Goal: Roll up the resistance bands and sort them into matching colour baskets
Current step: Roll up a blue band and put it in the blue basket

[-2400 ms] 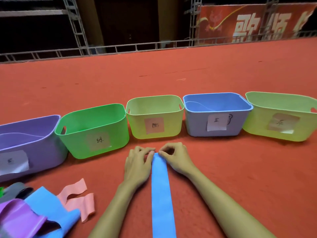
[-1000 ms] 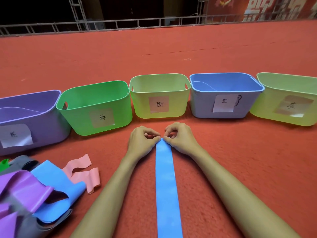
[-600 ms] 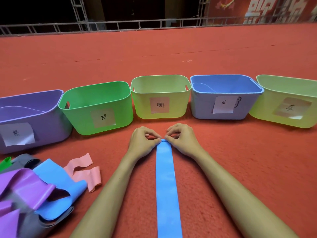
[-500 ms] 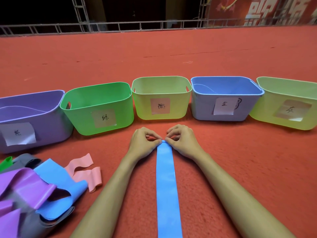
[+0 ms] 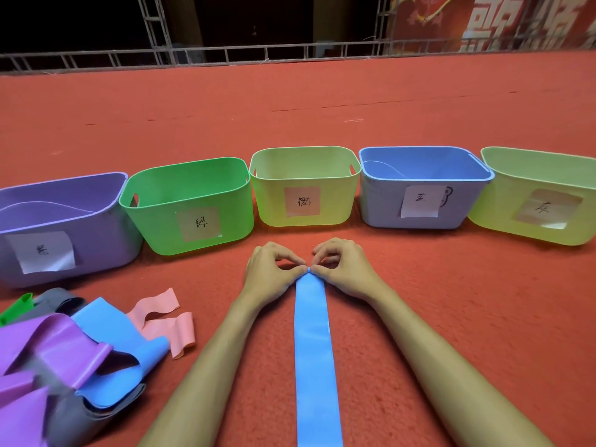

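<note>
Bands lie heaped at the lower left on the red carpet (image 5: 451,317): a green band (image 5: 16,306) and a grey band (image 5: 54,301) at the back, a purple band (image 5: 58,346) draped over a second blue strip (image 5: 106,324), and a pink band (image 5: 161,321) curling out to the right of the pile. Behind the pile the row of baskets begins: the purple basket (image 5: 96,246), the green basket (image 5: 154,227), the middle yellow-green basket (image 5: 274,204), the blue basket (image 5: 380,204) and the right yellow-green basket (image 5: 490,214), each with a paper label on its front. In front of the middle basket, the left hand (image 5: 267,275) and the right hand (image 5: 345,269) meet, fingers curled, thumb and forefinger of each pinching the far end of the blue band (image 5: 314,350). That band lies flat on the carpet between the forearms and runs back to the bottom edge of the view.
</note>
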Demonstrator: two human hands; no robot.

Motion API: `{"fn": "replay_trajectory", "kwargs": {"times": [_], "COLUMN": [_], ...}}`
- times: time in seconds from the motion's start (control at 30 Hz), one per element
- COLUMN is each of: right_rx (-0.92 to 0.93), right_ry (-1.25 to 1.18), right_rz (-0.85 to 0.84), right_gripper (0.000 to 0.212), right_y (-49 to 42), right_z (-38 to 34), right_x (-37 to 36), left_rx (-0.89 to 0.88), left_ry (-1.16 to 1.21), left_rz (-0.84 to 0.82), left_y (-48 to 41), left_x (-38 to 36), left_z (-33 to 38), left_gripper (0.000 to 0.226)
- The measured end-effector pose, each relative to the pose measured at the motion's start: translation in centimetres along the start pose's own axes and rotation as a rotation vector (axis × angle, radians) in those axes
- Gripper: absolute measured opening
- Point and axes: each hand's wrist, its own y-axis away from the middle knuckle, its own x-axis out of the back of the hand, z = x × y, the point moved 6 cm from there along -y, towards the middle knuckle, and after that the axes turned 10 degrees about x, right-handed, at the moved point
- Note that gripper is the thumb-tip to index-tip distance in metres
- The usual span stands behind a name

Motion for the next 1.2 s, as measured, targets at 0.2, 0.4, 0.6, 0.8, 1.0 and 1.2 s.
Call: {"fn": "replay_trajectory", "kwargs": {"times": [0.2, 0.4, 0.6, 0.8, 1.0, 1.2], "right_rx": [-0.004, 0.031, 0.036, -0.007, 0.036, 0.091], "right_ry": [0.038, 0.042, 0.017, -0.043, 0.051, 0.117], "right_rz": [-0.010, -0.034, -0.068, -0.108, -0.049, -0.017], "right_gripper": [0.007, 0.009, 0.014, 0.008, 0.007, 0.007], "right_y": [0.0, 0.1, 0.2, 0.0, 0.2, 0.1], "right_z": [0.3, 0.1, -0.1, 0.2, 0.3, 0.0], "right_x": [-0.1, -0.2, -0.3, -0.1, -0.4, -0.7], "left_rx": [-0.002, -0.054, -0.086, -0.124, -0.174, -0.113], "left_ry": [-0.010, -0.053, -0.073, -0.034, -0.011, -0.041], "left_rz": [-0.033, -0.056, -0.050, -0.049, 0.057, 0.061], "left_y": [0.0, 0.5, 0.8, 1.2, 1.5, 1.2], "left_x": [0.0, 0.0, -0.1, 0.2, 0.8, 0.5], "left_z": [-0.1, 0.0, -0.1, 0.4, 1.0, 0.2], "left_gripper": [0.019, 0.029, 0.018, 0.010, 0.012, 0.010]}}
